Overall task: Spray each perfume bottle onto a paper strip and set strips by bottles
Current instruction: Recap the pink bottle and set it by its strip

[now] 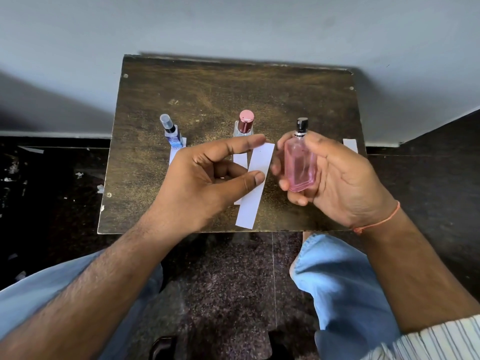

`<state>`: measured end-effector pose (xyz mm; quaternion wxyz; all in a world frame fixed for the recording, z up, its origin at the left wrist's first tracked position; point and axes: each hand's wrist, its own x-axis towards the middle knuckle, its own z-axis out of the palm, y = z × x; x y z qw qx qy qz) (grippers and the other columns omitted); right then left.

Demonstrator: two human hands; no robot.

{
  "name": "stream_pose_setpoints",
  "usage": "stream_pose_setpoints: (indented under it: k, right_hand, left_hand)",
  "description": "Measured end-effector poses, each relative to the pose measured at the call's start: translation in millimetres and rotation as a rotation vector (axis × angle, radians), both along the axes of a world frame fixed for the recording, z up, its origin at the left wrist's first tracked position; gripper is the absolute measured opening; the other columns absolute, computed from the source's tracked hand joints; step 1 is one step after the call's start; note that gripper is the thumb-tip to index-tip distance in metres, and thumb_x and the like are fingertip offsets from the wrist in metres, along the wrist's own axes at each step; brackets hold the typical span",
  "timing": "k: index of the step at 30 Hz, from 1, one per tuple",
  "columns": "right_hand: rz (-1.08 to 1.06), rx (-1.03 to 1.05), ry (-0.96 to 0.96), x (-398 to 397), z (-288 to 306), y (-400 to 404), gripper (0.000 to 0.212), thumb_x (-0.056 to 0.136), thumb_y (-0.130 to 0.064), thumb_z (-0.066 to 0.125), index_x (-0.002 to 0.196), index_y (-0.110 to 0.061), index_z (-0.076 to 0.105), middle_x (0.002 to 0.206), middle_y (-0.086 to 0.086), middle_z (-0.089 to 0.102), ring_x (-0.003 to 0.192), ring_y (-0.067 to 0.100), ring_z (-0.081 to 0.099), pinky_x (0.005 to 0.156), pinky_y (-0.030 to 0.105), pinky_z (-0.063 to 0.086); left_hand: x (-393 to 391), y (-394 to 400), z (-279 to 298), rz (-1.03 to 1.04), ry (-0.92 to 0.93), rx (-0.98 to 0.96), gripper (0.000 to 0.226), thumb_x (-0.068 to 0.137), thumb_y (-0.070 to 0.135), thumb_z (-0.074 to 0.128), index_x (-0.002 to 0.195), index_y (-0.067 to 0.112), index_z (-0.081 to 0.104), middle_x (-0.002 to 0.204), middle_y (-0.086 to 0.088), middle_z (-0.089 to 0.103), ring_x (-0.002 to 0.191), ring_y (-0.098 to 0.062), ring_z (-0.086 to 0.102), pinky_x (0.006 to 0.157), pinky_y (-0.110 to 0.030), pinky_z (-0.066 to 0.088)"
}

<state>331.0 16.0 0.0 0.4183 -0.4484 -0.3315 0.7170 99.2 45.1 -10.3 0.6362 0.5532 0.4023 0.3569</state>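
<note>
Wooden table (207, 94), right hand (345, 178) gripping pink bottle (300, 165)

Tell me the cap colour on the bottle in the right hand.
Black, on the pink bottle held by the right hand; head view.

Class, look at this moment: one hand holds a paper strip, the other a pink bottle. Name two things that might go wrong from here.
1. The left hand pinches the strip near its middle, so spray from the pink bottle may wet the fingers too.
2. Another strip lies just under the held one, by the red-capped bottle; stray mist might land on it and mix scents.
</note>
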Motion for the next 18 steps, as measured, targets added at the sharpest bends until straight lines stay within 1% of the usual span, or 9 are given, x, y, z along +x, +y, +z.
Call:
stream_pose_setpoints:
  k: [3, 5, 7, 8, 11, 13, 15, 16, 18]
  right_hand:
    - [-0.03, -0.031, -0.078, -6, 0, 0, 0.061, 0.106, -0.057, 0.038, 0.112, -0.009, 0.073, 0.085, 0.014, 0.071, 0.073, 0.022, 0.064, 0.054, 0.035, 0.044]
    - [-0.076, -0.033, -0.141, -11, 1, 1, 0.069, 0.103, -0.062, 0.039, 0.111, -0.004, 0.076, 0.08, 0.013, 0.069, 0.073, 0.021, 0.064, 0.055, 0.035, 0.047]
    - [-0.119, -0.038, -0.223, -15, 2, 0, 0.072, 0.1, -0.064, 0.046, 0.112, -0.001, 0.079, 0.079, 0.012, 0.067, 0.074, 0.019, 0.065, 0.052, 0.033, 0.052]
    - [-0.143, -0.043, -0.269, -17, 3, -1, 0.073, 0.098, -0.064, 0.05, 0.112, 0.002, 0.079, 0.079, 0.011, 0.067, 0.076, 0.02, 0.065, 0.051, 0.032, 0.054]
    - [-0.212, -0.006, -0.414, -21, 5, -3, 0.079, 0.088, -0.071, 0.063, 0.104, 0.005, 0.078, 0.075, 0.01, 0.07, 0.075, 0.021, 0.07, 0.05, 0.035, 0.058]
    - [-0.234, 0.069, -0.512, -25, 5, -4, 0.067, 0.086, -0.071, 0.063, 0.089, -0.007, 0.082, 0.071, 0.006, 0.068, 0.072, 0.017, 0.068, 0.049, 0.036, 0.057]
    - [-0.251, 0.164, -0.623, -28, 6, -6, 0.05, 0.09, -0.069, 0.061, 0.069, -0.026, 0.078, 0.067, -0.003, 0.065, 0.068, 0.013, 0.064, 0.047, 0.036, 0.052]
    - [-0.266, 0.204, -0.678, -28, 5, -7, 0.046, 0.091, -0.068, 0.061, 0.066, -0.032, 0.075, 0.066, -0.007, 0.064, 0.066, 0.013, 0.062, 0.048, 0.037, 0.051]
    - [-0.302, 0.276, -0.781, -28, 3, -9, 0.038, 0.093, -0.066, 0.061, 0.076, -0.036, 0.078, 0.067, -0.01, 0.066, 0.066, 0.011, 0.063, 0.057, 0.039, 0.051]
  left_hand:
    - [0, 0, -1, 0.029, 0.003, 0.006, 0.051, 0.081, 0.011, 0.086, 0.128, 0.025, 0.075, 0.11, 0.005, 0.083, 0.077, -0.006, 0.074, 0.076, -0.029, 0.064]
    - [0, 0, -2, 0.048, 0.009, 0.005, 0.052, 0.081, 0.01, 0.086, 0.131, 0.021, 0.075, 0.117, 0.001, 0.083, 0.082, -0.012, 0.077, 0.083, -0.041, 0.067]
    - [0, 0, -3, 0.042, 0.01, 0.007, 0.053, 0.084, 0.009, 0.086, 0.135, 0.018, 0.074, 0.113, -0.006, 0.084, 0.088, -0.023, 0.08, 0.087, -0.056, 0.067]
    - [0, -1, -3, 0.039, 0.01, 0.01, 0.053, 0.086, 0.009, 0.086, 0.136, 0.017, 0.073, 0.112, -0.009, 0.084, 0.091, -0.027, 0.081, 0.089, -0.06, 0.066]
    - [0, -1, -4, 0.062, 0.03, 0.025, 0.053, 0.084, 0.01, 0.086, 0.135, 0.021, 0.074, 0.109, -0.008, 0.084, 0.087, -0.02, 0.079, 0.087, -0.064, 0.065]
    - [1, -1, -4, 0.061, 0.04, 0.036, 0.053, 0.085, 0.007, 0.087, 0.134, 0.024, 0.074, 0.11, -0.008, 0.084, 0.085, -0.019, 0.078, 0.082, -0.068, 0.064]
    - [1, -2, -5, 0.059, 0.051, 0.054, 0.053, 0.087, 0.003, 0.087, 0.134, 0.023, 0.073, 0.12, -0.006, 0.081, 0.087, -0.02, 0.079, 0.082, -0.066, 0.065]
    - [1, -1, -6, 0.062, 0.056, 0.056, 0.053, 0.087, 0.002, 0.086, 0.134, 0.023, 0.073, 0.124, -0.006, 0.08, 0.088, -0.021, 0.08, 0.084, -0.063, 0.066]
    - [1, -1, -7, 0.068, 0.066, 0.055, 0.053, 0.087, 0.002, 0.086, 0.135, 0.023, 0.073, 0.128, -0.005, 0.079, 0.09, -0.028, 0.081, 0.085, -0.056, 0.068]
